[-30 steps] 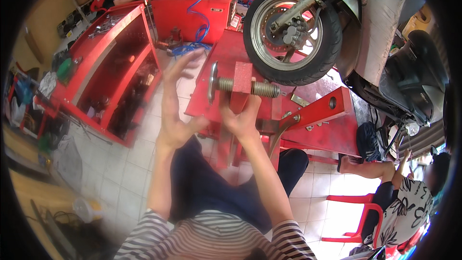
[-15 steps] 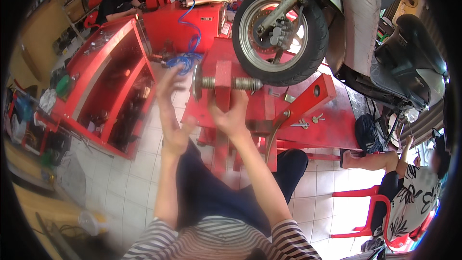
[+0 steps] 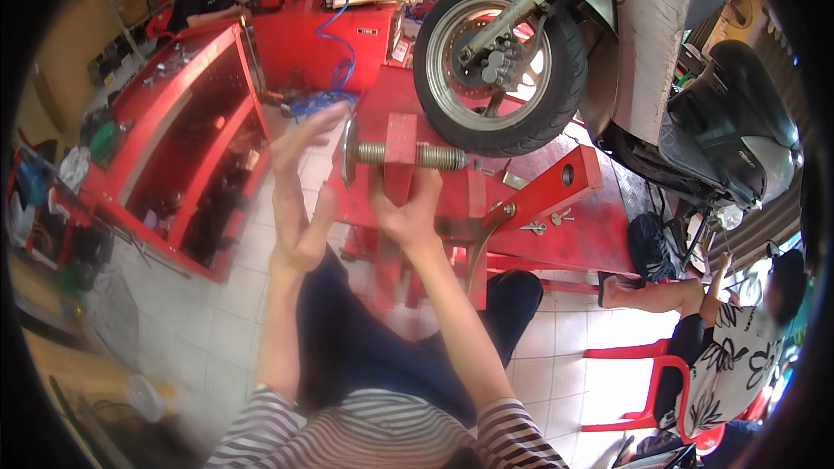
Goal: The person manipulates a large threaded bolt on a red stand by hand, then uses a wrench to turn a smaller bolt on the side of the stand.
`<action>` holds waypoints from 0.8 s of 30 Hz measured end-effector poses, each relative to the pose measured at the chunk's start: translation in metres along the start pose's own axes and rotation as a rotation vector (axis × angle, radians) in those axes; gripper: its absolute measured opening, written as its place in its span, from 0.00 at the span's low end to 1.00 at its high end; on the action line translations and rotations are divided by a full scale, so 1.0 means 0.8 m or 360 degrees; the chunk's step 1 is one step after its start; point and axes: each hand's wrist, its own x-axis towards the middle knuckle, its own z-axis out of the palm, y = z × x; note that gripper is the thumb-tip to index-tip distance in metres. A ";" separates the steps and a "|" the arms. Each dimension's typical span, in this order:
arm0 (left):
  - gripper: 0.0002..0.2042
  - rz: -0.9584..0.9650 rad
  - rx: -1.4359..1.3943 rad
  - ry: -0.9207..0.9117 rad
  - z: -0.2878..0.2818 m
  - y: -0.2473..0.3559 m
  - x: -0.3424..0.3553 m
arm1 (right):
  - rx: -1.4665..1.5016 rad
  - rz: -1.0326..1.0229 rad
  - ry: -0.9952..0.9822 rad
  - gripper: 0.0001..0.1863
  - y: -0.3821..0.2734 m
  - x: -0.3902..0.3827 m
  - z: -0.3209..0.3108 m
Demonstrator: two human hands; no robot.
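Observation:
A thick threaded screw [image 3: 439, 157] runs sideways through a red upright metal bar [image 3: 400, 141] in front of me. On its left end sits a round metal disc [image 3: 349, 152]. My left hand [image 3: 297, 195] is open just left of the disc, fingers stretched upward and thumb apart; its fingertips come close to the disc, and whether they touch cannot be told. Below the screw, my right hand [image 3: 408, 213] wraps round the red bar, with some of its fingers hidden behind it.
A scooter's front wheel [image 3: 502, 69] stands on the red lift platform [image 3: 556, 239] beyond my hands. A slanted red arm [image 3: 552, 178] and small keys [image 3: 563, 217] are to the right. An open red cabinet [image 3: 187, 165] stands left. One person sits right, another is at far left.
My left hand's fingers have straightened and its thumb has turned upward. My right hand keeps its place on the red bar. The whole view has shifted slightly.

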 end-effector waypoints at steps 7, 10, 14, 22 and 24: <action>0.21 -0.0125 0.0149 -0.0033 0.012 0.003 -0.001 | 0.0009 -0.0013 0.0030 0.18 -0.010 -0.001 -0.002; 0.22 -0.0519 0.0164 -0.0003 0.017 -0.017 -0.036 | 0.0065 -0.0062 0.0008 0.18 -0.018 -0.001 0.000; 0.23 -0.0397 -0.0040 0.0061 0.011 -0.005 -0.032 | 0.0039 -0.0062 0.0132 0.19 -0.010 -0.005 0.005; 0.27 -0.0149 -0.0178 -0.0030 0.007 0.008 -0.007 | -0.0188 -0.0094 0.0073 0.24 -0.025 -0.005 -0.010; 0.29 -0.0410 -0.0274 -0.0160 -0.007 -0.008 -0.029 | -0.0173 -0.0014 0.0065 0.25 -0.019 -0.015 -0.001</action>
